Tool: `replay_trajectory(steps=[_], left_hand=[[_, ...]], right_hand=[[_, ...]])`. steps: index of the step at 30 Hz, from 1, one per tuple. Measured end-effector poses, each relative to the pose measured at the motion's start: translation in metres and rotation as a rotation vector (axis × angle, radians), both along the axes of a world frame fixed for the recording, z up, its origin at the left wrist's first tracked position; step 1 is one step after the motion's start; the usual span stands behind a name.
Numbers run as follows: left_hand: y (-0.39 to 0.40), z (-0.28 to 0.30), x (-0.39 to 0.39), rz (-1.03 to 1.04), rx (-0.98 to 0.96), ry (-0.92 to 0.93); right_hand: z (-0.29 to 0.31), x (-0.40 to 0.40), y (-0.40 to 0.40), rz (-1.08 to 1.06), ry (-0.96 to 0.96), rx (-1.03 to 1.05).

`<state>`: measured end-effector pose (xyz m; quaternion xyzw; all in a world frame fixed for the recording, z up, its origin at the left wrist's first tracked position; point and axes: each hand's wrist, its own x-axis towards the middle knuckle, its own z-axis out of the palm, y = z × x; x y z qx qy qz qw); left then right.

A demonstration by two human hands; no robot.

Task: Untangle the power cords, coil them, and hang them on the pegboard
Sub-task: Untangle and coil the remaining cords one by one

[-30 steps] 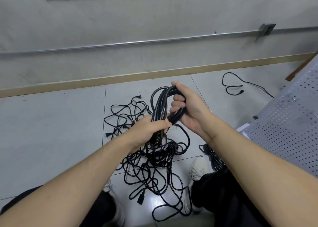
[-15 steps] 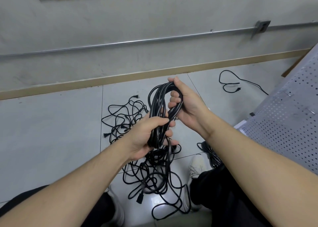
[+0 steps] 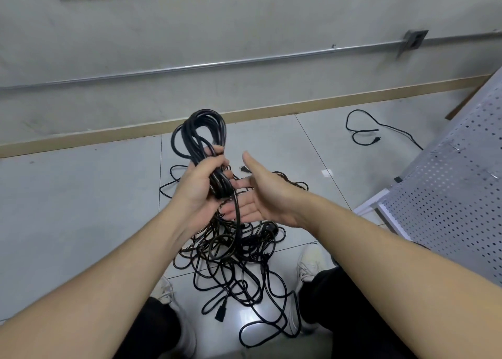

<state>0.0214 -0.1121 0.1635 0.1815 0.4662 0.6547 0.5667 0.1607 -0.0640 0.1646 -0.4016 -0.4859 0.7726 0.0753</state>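
coil (image 3: 202,138): soft, floppy, light; take at middle, loops bunched.
L hand (image 3: 202,184): grips coil.
R hand (image 3: 258,192): wide, holds nothing.
tail (image 3: 237,217): hangs to pile (image 3: 231,252) on floor.

Grey tiled floor (image 3: 81,209), tangled black cords (image 3: 231,252), seemingly one stray cord (image 3: 364,133)

Running along a grey wall (image 3: 244,27): a metal conduit (image 3: 217,65), ending at a box (image 3: 413,41). Meeting the wall below, a tan skirting (image 3: 81,138). Spreading out from the wall, pale floor tiles (image 3: 68,209), glaring near the bottom.
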Motion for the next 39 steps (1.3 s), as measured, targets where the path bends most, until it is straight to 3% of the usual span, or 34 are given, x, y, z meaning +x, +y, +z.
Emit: replay_trajectory(steps=[4, 11, 17, 23, 26, 27, 30, 33, 39], left_hand=[[0.002, 0.002, -0.009, 0.117, 0.012, 0.013], [0.003, 0.007, -0.025, 0.371, -0.114, 0.228], [0.001, -0.007, -0.032, 0.334, -0.183, 0.789], [0.003, -0.021, -0.033, 0.06, -0.217, 1.269], [0.003, -0.024, -0.027, -0.11, -0.236, 1.494], [0.003, -0.025, -0.026, -0.156, -0.244, 1.468], [-0.001, -0.021, -0.021, -0.22, -0.264, 1.154], [-0.007, -0.014, -0.012, -0.241, -0.309, 1.02], [-0.014, -0.007, 0.011, -0.458, -0.239, 0.963]], right_hand=[[-0.002, -0.003, -0.002, 0.016, 0.046, -0.088], [0.0, 0.007, -0.01, 0.372, -0.167, 0.322], [0.003, 0.017, 0.004, 0.425, -0.434, 0.785], [0.012, 0.033, 0.016, 0.283, -0.612, 0.784], [0.014, 0.035, 0.019, 0.056, -0.486, 0.671], [0.015, 0.036, 0.021, -0.009, -0.391, 0.596], [0.022, 0.04, 0.024, -0.154, -0.136, 0.439], [0.025, 0.038, 0.024, -0.209, 0.042, 0.421], [0.026, 0.026, 0.018, -0.319, 0.01, 0.672]])
